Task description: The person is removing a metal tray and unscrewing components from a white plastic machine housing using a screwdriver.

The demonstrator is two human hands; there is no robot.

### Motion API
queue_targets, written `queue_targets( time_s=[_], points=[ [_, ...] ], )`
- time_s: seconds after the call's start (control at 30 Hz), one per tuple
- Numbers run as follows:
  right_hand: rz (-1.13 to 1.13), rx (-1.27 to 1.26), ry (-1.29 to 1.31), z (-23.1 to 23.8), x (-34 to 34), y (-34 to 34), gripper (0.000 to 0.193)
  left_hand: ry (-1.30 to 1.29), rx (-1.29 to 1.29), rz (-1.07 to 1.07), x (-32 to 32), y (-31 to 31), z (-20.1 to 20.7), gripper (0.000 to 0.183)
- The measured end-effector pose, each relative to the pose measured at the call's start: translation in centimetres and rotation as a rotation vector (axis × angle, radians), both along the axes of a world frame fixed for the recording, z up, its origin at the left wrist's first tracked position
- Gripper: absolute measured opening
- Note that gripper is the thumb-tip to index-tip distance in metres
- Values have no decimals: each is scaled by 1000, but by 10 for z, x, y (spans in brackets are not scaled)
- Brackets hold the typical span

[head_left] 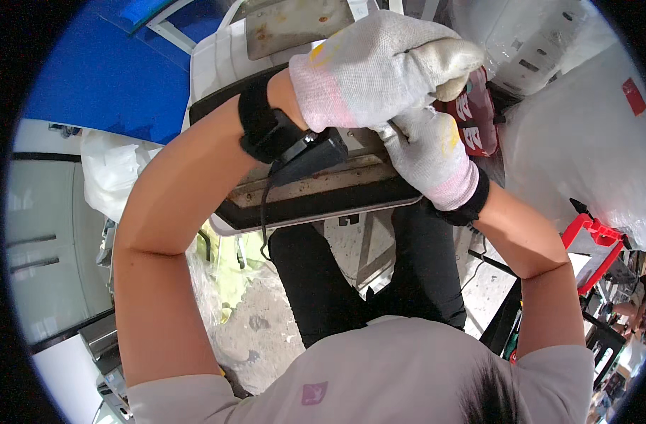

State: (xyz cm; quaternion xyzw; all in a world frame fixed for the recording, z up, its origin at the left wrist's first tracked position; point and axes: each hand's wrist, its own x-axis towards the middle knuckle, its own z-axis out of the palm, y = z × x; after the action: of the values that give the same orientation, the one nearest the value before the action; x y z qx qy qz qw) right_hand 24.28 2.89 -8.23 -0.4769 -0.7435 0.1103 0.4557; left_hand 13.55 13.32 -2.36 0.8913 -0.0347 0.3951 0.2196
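Both my hands wear whitish knit gloves with pink cuffs and yellow marks, and they meet above a white machine or stand (213, 60) with a dark-rimmed, stained metal top. My left hand (390, 67) is closed, its fingers curled in and its thumb pointing right. Just below it, my right hand (432, 152) is also closed, with its fingertips partly covered by the left. Whatever lies between the fingers is hidden. Right beside the hands is a dark red object (482, 116) with white markings, partly covered by the gloves. A black strap with a small black device (312, 159) circles my left wrist.
A blue surface (111, 78) spreads at the far left, beside white plastic bags (114, 169). Large clear plastic-wrapped bundles (584, 148) stand at the right, near a red-framed item (595, 247). A thin black cable (264, 219) hangs from the left wrist device.
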Motion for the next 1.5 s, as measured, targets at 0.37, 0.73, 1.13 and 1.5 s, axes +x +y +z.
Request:
queue_targets(
  time_s=[0.37,0.73,1.13,1.5],
  points=[
    [250,-215,-109,15,31,14,31,207,-898,188,-14,-34,22,41],
    [70,-274,136,28,11,-5,30,-43,-654,667,2,-48,17,32],
    [-234,168,240,39,-9,-7,30,117,-440,728,-27,-57,-26,30],
    [27,-212,678,74,-33,11,32,7,-441,725,-33,-71,-43,25]
  ],
)
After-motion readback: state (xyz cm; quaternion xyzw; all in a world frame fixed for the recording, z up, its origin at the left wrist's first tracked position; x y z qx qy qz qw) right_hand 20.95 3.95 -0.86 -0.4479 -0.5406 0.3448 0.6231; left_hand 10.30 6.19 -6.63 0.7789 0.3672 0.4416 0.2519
